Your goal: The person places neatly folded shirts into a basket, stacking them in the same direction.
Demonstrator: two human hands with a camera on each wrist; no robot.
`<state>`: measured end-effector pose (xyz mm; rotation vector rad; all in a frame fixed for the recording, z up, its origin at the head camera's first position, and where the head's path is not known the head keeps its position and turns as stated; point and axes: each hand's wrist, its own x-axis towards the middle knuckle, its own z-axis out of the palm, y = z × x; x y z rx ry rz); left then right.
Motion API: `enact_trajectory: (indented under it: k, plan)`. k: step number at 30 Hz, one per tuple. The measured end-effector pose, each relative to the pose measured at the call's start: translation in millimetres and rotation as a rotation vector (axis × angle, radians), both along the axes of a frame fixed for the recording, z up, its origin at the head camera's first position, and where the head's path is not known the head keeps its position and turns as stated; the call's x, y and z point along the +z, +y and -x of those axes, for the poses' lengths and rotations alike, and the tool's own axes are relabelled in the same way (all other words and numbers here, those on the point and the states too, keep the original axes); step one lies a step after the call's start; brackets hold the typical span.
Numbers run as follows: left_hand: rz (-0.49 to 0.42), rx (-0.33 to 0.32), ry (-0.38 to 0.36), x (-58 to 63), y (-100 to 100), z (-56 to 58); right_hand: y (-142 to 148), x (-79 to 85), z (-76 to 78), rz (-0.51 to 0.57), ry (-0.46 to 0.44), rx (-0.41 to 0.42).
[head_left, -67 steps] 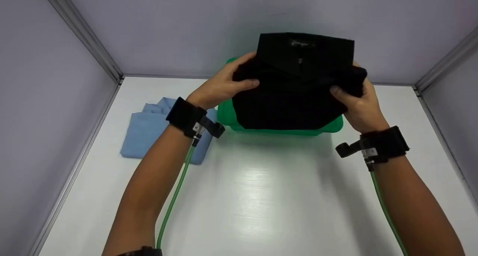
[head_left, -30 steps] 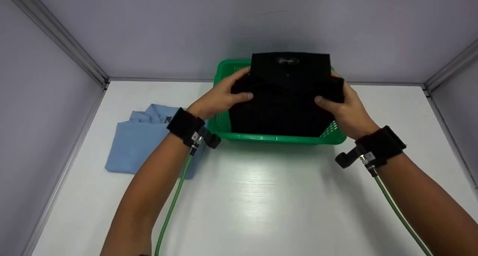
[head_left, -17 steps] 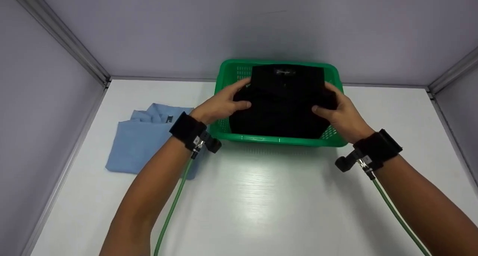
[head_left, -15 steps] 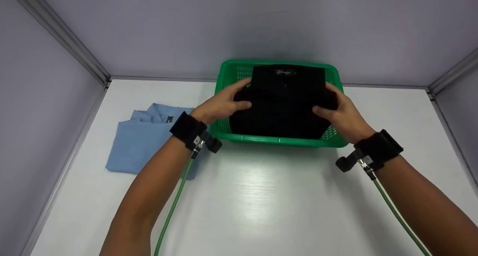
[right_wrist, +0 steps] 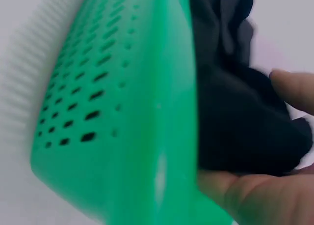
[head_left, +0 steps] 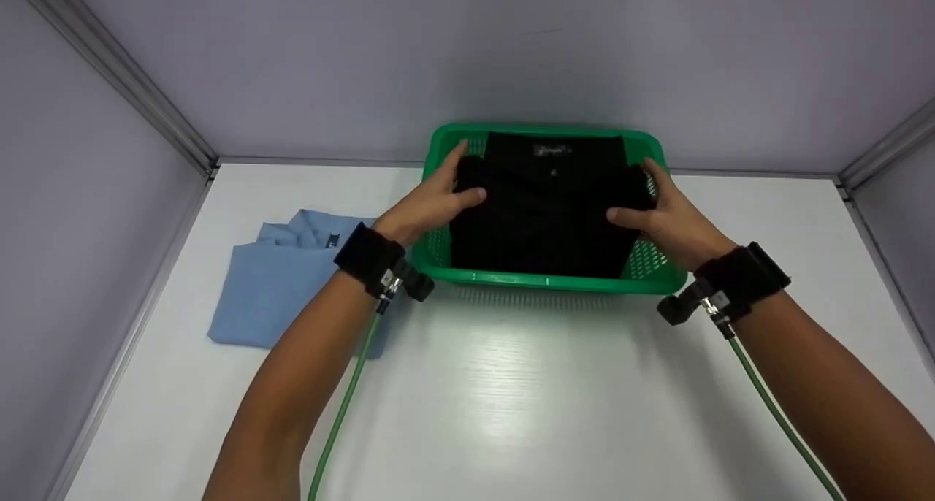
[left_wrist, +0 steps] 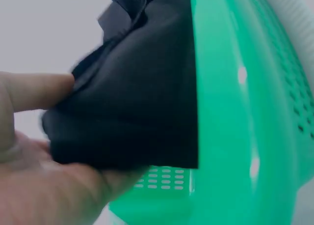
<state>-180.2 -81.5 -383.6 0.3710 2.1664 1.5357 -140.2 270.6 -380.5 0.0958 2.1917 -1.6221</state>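
Observation:
A folded black garment (head_left: 544, 223) with a light label and a small button near its top edge lies inside the green basket (head_left: 548, 280). My left hand (head_left: 431, 201) holds its left side, thumb on top; in the left wrist view, thumb and fingers (left_wrist: 37, 90) bracket the black cloth beside the basket wall. On the opposite side my right hand (head_left: 676, 220) grips the other edge, thumb over the cloth. The right wrist view has the right hand's fingers (right_wrist: 250, 193) under the dark fabric, right at the basket rim. The garment hides most of the basket floor.
A folded light blue garment (head_left: 274, 289) with a dark tag lies on the white table (head_left: 511, 413), partly behind my left forearm. Grey walls rise at the back and both sides. Green cables (head_left: 343, 413) run from the wrist cameras along both forearms.
Both hands have lowered the black garment from above the basket down into it. In the last half second its top has tipped flatter and the hands have spread slightly at its sides.

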Motion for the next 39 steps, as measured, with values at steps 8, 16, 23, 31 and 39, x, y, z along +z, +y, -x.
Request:
enact_trajectory:
  k: [8,16,23,31,39]
  plan:
    - [-0.006,0.137,0.007,7.2,-1,1.2,0,3.4,3.9,-0.037,-0.057,-0.017]
    - [-0.011,0.149,-0.025,7.7,0,-1.8,0,-2.7,4.5,-0.034,-0.088,-0.018]
    - [-0.003,0.125,0.052,-2.7,-2,-0.8,4,-8.8,8.7,-0.045,-0.063,-0.033]
    - [0.158,0.060,0.326,-22.4,8,-2.5,2,-27.5,1.8,-0.267,0.249,0.000]
    - [0.241,0.047,0.501,-37.1,22,-11.4,-14,-52.8,-0.1,-0.401,0.622,-0.074]
